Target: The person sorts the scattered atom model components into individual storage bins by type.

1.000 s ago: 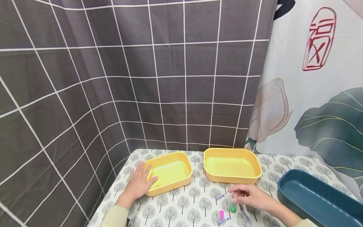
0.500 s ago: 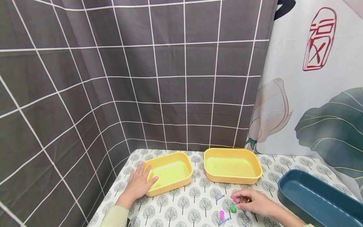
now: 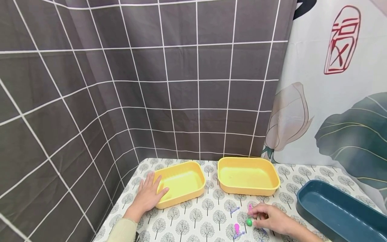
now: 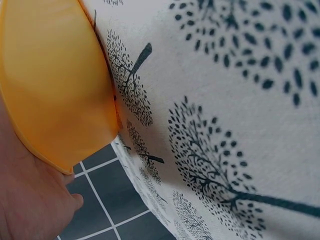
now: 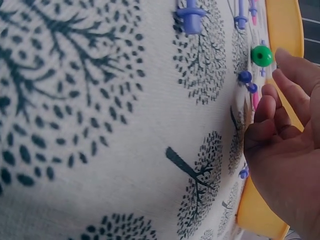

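My left hand (image 3: 147, 196), fingers spread, rests on the left rim of a yellow plastic bin (image 3: 193, 194). In the left wrist view that hand lies against the wall of the bin (image 4: 55, 75). At the right, my right hand (image 3: 272, 220) hovers low over the cloth with loosely bent fingers. Its thumb is close beside a small green ball (image 3: 249, 222), which has a dark hole in the right wrist view. By its fingertips is a small pink piece (image 3: 250, 207). Another pink piece (image 3: 237, 229) and purple pegs (image 3: 239, 235) lie nearby.
A second yellow bin (image 3: 248, 191) stands behind the right hand. To the far right is a long dark blue bin (image 3: 314, 215). A tree-patterned cloth (image 3: 207, 215) covers the table, and a dark checked curtain (image 3: 181, 94) hangs behind it.
My right hand has shifted slightly down toward the green ball. A pink piece seen at its fingers half a second ago now shows on the cloth just beyond them. The left hand stays put.
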Available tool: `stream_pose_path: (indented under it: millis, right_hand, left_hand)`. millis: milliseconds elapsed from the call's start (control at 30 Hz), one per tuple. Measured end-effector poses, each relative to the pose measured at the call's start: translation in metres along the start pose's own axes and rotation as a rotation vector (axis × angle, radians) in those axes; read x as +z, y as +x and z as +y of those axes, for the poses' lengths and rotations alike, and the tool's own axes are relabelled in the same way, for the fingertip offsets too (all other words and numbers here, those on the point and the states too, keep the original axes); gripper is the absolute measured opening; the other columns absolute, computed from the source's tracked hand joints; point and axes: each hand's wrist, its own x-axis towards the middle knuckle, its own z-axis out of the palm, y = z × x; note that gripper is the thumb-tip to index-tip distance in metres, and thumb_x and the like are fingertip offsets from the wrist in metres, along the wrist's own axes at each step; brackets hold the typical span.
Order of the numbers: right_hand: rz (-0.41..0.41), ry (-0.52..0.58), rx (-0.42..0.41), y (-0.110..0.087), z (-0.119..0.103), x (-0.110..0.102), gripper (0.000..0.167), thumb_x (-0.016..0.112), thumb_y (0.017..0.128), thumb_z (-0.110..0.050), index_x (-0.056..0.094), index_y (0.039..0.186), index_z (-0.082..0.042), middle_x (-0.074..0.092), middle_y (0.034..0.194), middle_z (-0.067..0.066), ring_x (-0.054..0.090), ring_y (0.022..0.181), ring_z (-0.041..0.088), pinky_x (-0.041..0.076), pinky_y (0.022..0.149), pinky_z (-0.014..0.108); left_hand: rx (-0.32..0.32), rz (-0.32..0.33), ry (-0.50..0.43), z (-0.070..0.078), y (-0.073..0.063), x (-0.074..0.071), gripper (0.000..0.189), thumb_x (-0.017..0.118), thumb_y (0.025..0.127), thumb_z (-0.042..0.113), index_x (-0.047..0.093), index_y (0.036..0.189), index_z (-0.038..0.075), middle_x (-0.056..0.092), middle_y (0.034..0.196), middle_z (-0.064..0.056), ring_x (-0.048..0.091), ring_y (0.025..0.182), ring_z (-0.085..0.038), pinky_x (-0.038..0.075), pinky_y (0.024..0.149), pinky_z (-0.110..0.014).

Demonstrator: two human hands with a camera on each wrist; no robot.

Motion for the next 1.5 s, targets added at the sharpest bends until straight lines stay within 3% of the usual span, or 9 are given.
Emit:
stream_pose_path:
  millis: [300, 1300, 1500]
  right_hand:
    - [0.015, -0.07, -0.017, 0.0, 0.006, 0.004, 0.022, 0.08, 0.087, -0.024, 0.076, 0.106, -0.012, 0.059, 0.088, -0.01, 0.047, 0.07, -0.003, 0.044, 0.057, 0.02]
    - [0.046, -0.211, -0.017, 0.004, 0.0, 0.01, 0.022, 0.082, 0.085, -0.031, 0.077, 0.101, -0.017, 0.057, 0.085, -0.014, 0.045, 0.068, -0.001, 0.041, 0.057, 0.02]
    - [0.056, -0.171, -0.001, 0.004, 0.0, 0.011, 0.018, 0.082, 0.085, -0.028, 0.077, 0.099, -0.017, 0.057, 0.083, -0.015, 0.046, 0.069, -0.003, 0.042, 0.057, 0.02]
  left_hand:
    - [-0.003, -0.002, -0.001, 0.001, 0.0, -0.001, 0.082, 0.043, 0.1, 0.064, 0.036, 0.157, 0.006, 0.01, 0.167, -0.024, 0.004, 0.155, -0.041, 0.003, 0.123, -0.063]
    - [-0.009, -0.002, 0.023, 0.001, 0.0, 0.0, 0.082, 0.043, 0.1, 0.064, 0.037, 0.157, 0.006, 0.013, 0.167, -0.024, 0.008, 0.155, -0.042, 0.004, 0.123, -0.063]
    - [-0.01, -0.004, 0.032, 0.001, 0.001, 0.0, 0.082, 0.043, 0.1, 0.064, 0.036, 0.157, 0.006, 0.013, 0.167, -0.024, 0.008, 0.155, -0.042, 0.005, 0.123, -0.063]
